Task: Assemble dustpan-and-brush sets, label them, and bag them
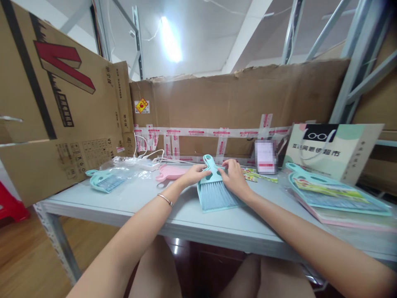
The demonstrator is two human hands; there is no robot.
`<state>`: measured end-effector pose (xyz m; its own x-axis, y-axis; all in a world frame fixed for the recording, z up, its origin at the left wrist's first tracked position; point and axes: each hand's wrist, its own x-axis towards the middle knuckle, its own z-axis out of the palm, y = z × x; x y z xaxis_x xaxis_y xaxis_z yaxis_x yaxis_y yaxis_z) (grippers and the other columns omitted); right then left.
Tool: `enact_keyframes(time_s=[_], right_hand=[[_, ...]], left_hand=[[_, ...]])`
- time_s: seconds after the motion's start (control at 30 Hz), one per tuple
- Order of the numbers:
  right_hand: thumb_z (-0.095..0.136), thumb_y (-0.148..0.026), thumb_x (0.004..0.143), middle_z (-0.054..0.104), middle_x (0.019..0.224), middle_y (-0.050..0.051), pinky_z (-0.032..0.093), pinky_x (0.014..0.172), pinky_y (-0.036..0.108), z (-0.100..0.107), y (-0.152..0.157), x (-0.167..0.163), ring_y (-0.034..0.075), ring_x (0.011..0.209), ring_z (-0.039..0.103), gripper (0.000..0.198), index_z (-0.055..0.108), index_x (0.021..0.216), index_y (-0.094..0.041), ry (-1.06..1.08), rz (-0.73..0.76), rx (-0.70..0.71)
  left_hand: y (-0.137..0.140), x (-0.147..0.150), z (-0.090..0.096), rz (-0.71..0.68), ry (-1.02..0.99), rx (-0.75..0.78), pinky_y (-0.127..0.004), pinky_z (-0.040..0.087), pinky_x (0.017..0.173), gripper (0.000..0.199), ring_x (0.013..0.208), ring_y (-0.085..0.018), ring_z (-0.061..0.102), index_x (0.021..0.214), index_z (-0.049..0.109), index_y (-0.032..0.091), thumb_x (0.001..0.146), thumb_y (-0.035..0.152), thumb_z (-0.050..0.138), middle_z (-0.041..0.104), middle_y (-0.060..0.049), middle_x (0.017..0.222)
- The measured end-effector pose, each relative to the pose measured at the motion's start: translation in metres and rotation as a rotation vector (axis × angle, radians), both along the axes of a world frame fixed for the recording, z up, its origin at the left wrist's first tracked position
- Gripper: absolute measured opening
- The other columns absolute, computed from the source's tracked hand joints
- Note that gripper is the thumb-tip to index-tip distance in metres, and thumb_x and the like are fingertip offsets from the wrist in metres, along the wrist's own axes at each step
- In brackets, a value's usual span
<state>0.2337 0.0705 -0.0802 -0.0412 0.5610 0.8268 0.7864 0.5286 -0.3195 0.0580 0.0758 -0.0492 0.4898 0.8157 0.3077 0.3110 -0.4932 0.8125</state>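
Observation:
In front of me a turquoise dustpan with a matching brush nested in it rests near the table's front edge, handle end away from me and blue bristles toward me. My left hand grips the set's left side below the handle, thumb over the brush top. On the opposite side, my right hand has curled fingers and a thumb against the brush's right shoulder; its fingertips are partly hidden. Just beyond my left hand lies a pink dustpan, partly covered by that hand.
Another turquoise brush-and-dustpan set lies at left beside clear plastic wrap and a white power strip. Bagged sets are stacked at right before a paper bag. A phone stands behind printed cards. Cardboard walls the back.

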Motion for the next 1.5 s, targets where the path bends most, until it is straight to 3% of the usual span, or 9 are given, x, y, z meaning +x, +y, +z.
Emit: enact_keyframes(time_s=[0.23, 0.43, 0.5, 0.77, 0.97, 1.07, 1.2, 1.33, 1.5], right_hand=[[0.052, -0.038, 0.076, 0.061, 0.09, 0.008, 0.041, 0.08, 0.037, 0.025, 0.0, 0.011, 0.023, 0.087, 0.055, 0.021, 0.062, 0.081, -0.021, 0.097, 0.163, -0.229], [0.065, -0.054, 0.064, 0.064, 0.065, 0.004, 0.041, 0.055, 0.028, 0.051, 0.018, 0.015, 0.015, 0.058, 0.054, 0.037, 0.066, 0.065, -0.017, 0.214, 0.524, -0.961], [0.07, -0.055, 0.058, 0.064, 0.063, 0.004, 0.039, 0.05, 0.026, 0.048, 0.025, 0.015, 0.012, 0.053, 0.051, 0.039, 0.066, 0.065, -0.016, 0.259, 0.621, -1.067], [0.075, -0.052, 0.047, 0.046, 0.04, -0.003, 0.027, 0.041, 0.024, 0.031, 0.031, 0.007, 0.006, 0.04, 0.033, 0.041, 0.057, 0.045, -0.016, 0.255, 0.417, -0.882], [0.072, -0.057, 0.053, 0.051, 0.044, -0.001, 0.031, 0.044, 0.024, 0.031, 0.021, 0.002, 0.008, 0.043, 0.039, 0.044, 0.059, 0.048, -0.015, 0.252, 0.36, -0.85], [0.059, -0.06, 0.069, 0.063, 0.061, 0.004, 0.04, 0.05, 0.025, 0.031, 0.027, 0.014, 0.013, 0.053, 0.053, 0.047, 0.067, 0.069, -0.013, 0.231, 0.392, -0.833], [0.037, -0.041, 0.088, 0.067, 0.1, 0.014, 0.046, 0.074, 0.03, 0.029, 0.042, 0.057, 0.022, 0.096, 0.06, 0.041, 0.064, 0.105, -0.014, -0.028, -0.14, -0.677], [0.056, -0.025, 0.075, 0.066, 0.099, 0.023, 0.044, 0.081, 0.037, 0.017, 0.05, 0.087, 0.03, 0.097, 0.06, 0.029, 0.067, 0.096, -0.007, -0.215, -0.282, -0.826], [0.061, -0.024, 0.069, 0.069, 0.092, 0.013, 0.046, 0.078, 0.032, 0.01, 0.05, 0.078, 0.026, 0.088, 0.064, 0.025, 0.07, 0.091, -0.015, -0.395, -0.186, -0.926]], left_hand=[[0.005, 0.001, -0.003, -0.034, 0.086, 0.107, -0.026, 0.041, 0.079, 0.035, 0.085, -0.016, 0.054, 0.098, 0.062, 0.012, 0.082, 0.037, 0.045, 0.063, -0.005, 0.094], [0.003, 0.001, 0.001, -0.05, 0.212, 0.223, -0.024, 0.04, 0.071, 0.033, 0.076, -0.014, 0.05, 0.082, 0.06, 0.013, 0.084, 0.038, 0.039, 0.06, -0.002, 0.079], [0.003, 0.0, 0.002, -0.037, 0.238, 0.237, -0.025, 0.039, 0.068, 0.032, 0.072, -0.014, 0.048, 0.075, 0.058, 0.014, 0.084, 0.038, 0.038, 0.057, -0.001, 0.073], [0.004, 0.0, 0.0, 0.052, 0.295, 0.174, -0.025, 0.029, 0.055, 0.036, 0.054, -0.011, 0.034, 0.05, 0.039, 0.017, 0.08, 0.037, 0.043, 0.035, 0.003, 0.05], [0.007, -0.002, -0.002, 0.038, 0.231, 0.147, -0.025, 0.026, 0.055, 0.036, 0.054, -0.009, 0.031, 0.051, 0.04, 0.016, 0.079, 0.04, 0.044, 0.033, 0.004, 0.052], [0.008, -0.006, -0.004, -0.001, 0.174, 0.089, -0.024, 0.03, 0.056, 0.035, 0.058, -0.01, 0.036, 0.06, 0.05, 0.015, 0.077, 0.045, 0.046, 0.041, 0.003, 0.057], [0.01, -0.01, -0.007, 0.041, 0.182, 0.064, -0.024, 0.033, 0.058, 0.037, 0.061, -0.011, 0.04, 0.065, 0.055, 0.014, 0.075, 0.048, 0.048, 0.045, 0.002, 0.06], [0.012, -0.012, -0.009, 0.07, 0.197, 0.046, -0.025, 0.035, 0.061, 0.037, 0.063, -0.013, 0.044, 0.064, 0.057, 0.013, 0.073, 0.048, 0.051, 0.046, 0.002, 0.059], [0.012, -0.011, -0.007, 0.057, 0.171, 0.054, -0.026, 0.036, 0.062, 0.035, 0.064, -0.013, 0.045, 0.067, 0.059, 0.014, 0.073, 0.046, 0.051, 0.049, 0.001, 0.061]])
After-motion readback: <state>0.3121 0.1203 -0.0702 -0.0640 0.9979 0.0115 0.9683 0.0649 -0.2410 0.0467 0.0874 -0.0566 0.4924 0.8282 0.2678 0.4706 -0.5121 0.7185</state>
